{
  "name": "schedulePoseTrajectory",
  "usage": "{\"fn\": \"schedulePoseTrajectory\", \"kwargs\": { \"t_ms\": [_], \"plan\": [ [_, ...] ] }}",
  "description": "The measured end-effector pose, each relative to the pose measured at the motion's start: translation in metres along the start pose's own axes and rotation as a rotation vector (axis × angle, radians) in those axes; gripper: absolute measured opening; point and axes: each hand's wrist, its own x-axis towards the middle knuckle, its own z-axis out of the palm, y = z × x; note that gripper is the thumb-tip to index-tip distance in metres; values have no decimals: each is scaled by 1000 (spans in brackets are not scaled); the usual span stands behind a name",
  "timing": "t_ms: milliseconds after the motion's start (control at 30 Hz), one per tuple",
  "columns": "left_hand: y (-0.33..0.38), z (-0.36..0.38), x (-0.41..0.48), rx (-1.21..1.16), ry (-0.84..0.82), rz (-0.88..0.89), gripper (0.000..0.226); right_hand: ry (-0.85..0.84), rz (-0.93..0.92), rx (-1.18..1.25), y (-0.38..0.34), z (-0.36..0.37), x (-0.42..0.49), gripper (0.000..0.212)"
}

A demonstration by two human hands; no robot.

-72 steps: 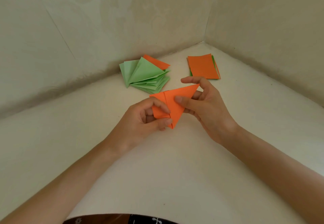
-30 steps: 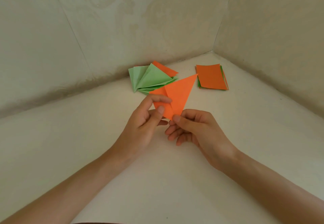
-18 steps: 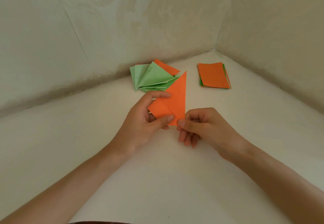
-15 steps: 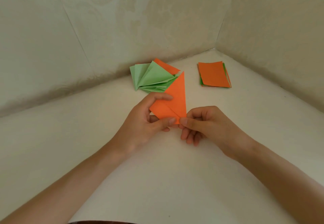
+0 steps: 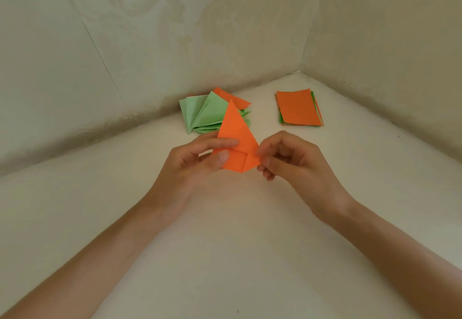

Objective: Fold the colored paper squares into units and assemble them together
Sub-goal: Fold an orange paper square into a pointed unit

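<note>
A folded orange paper unit [image 5: 237, 138] is held above the pale surface, its long point up and away from me. My left hand [image 5: 197, 161] pinches its lower left part between thumb and forefinger. My right hand [image 5: 290, 158] pinches its lower right corner with curled fingers. Behind it lies a fanned pile of folded green units [image 5: 205, 113] with an orange one [image 5: 237, 100] among them. A stack of flat orange and green paper squares [image 5: 298, 107] lies to the right, near the corner.
Pale patterned walls [image 5: 175, 43] close the surface in at the back and right, meeting in a corner [image 5: 301, 68]. The cream surface [image 5: 225, 243] stretches toward me between my forearms.
The orange unit has turned in my hands so its point now stands upright and leans slightly left; a small lower flap shows folded. My right hand shifted to the lower right corner.
</note>
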Motion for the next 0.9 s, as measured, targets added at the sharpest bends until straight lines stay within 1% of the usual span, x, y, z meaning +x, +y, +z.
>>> {"fn": "schedulePoseTrajectory", "kwargs": {
  "t_ms": [67,167,200,300,367,500,567,600,633,667,700,733,833,900],
  "plan": [
    [-1,-3,1,-6,41,-38,25,-53,3,-73,1,-2,0,31],
    [-4,-3,2,20,108,-79,17,-72,7,-140,4,-3,-1,34],
    [-4,-2,3,0,123,-94,17,-65,-13,-172,4,-3,-1,35],
    [-1,-1,4,-193,124,-145,18,-28,-121,-293,5,-2,-2,40],
    [0,-1,4,-262,100,-146,18,16,-178,-314,7,0,-2,33],
    [-1,-3,4,-282,61,-122,27,119,-188,-228,7,2,-1,17],
    [-2,-3,4,-267,42,-83,20,147,-165,-156,3,2,-1,9],
    [-2,-3,4,-242,28,-54,21,165,-141,-111,2,2,-1,6],
    [-2,-3,3,-208,16,-31,32,182,-112,-69,2,3,-1,4],
    [-2,-2,2,-164,13,-18,42,199,-87,-42,3,3,-1,4],
    [-1,0,2,-123,25,-10,46,213,-67,-26,3,4,0,5],
    [-2,2,1,-74,51,-1,44,228,-52,-9,3,5,0,6],
    [-2,6,1,16,137,-9,22,257,-28,95,3,9,-1,13],
    [-2,7,1,15,164,3,28,250,-28,122,3,10,-2,20]
  ]
}}
